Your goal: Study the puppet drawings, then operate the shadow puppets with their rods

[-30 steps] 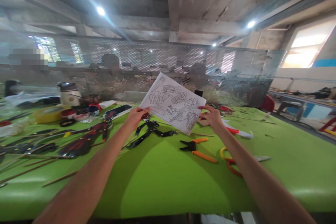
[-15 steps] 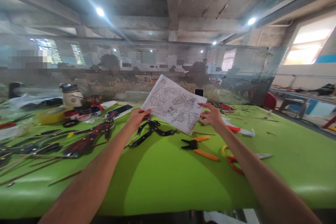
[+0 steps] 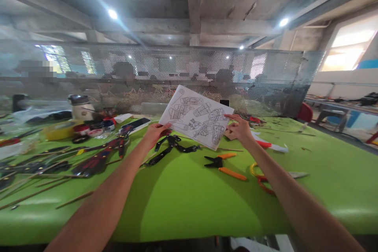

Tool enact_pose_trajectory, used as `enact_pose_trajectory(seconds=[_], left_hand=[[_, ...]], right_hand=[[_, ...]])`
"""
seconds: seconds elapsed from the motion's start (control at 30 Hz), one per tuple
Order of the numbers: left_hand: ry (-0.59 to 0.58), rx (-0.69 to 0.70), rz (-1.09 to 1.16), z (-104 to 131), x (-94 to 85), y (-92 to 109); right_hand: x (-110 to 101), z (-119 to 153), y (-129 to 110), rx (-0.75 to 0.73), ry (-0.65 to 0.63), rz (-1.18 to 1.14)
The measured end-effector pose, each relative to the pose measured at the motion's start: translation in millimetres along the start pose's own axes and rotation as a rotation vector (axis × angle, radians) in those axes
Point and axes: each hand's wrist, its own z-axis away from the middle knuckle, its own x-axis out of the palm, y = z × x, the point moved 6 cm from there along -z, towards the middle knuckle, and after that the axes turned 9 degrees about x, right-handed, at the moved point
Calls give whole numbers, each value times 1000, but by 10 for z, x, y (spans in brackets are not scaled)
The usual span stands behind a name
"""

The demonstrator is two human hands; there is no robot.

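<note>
No words, labels, brands or numbers can be read anywhere. The sheet of paper [image 3: 196, 117] carries only black line drawings of figure parts, with no lettering that shows. To the left of the sheet, the white jar [image 3: 80, 106] and the small paint pots [image 3: 88, 129] are too blurred for any label to be made out. The small dark screen [image 3: 224, 103] just behind the sheet shows nothing legible.

Orange-handled pliers [image 3: 225, 166] on green table [image 3: 189, 204]; black jointed figure [image 3: 171, 147] beside.
</note>
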Motion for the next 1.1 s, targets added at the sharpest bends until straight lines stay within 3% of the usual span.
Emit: enact_pose_trajectory(seconds=[0.2,0.53,0.77,0.9,1.1], left_hand=[[-27,56,-32,29,14,35],[-50,-3,-53,40,-58,-16],[-65,-8,-62,76,-21,52],[-129,-67,-75,123,51,38],[-149,-108,-83,134,50,-20]], right_hand=[[-17,-37,0,-35,17,70],[21,-19,-85,-137,4,161],[23,16,-153,-68,32,14],[-1,58,-294,-129,120,1],[45,83,-340,-164,110,47]])
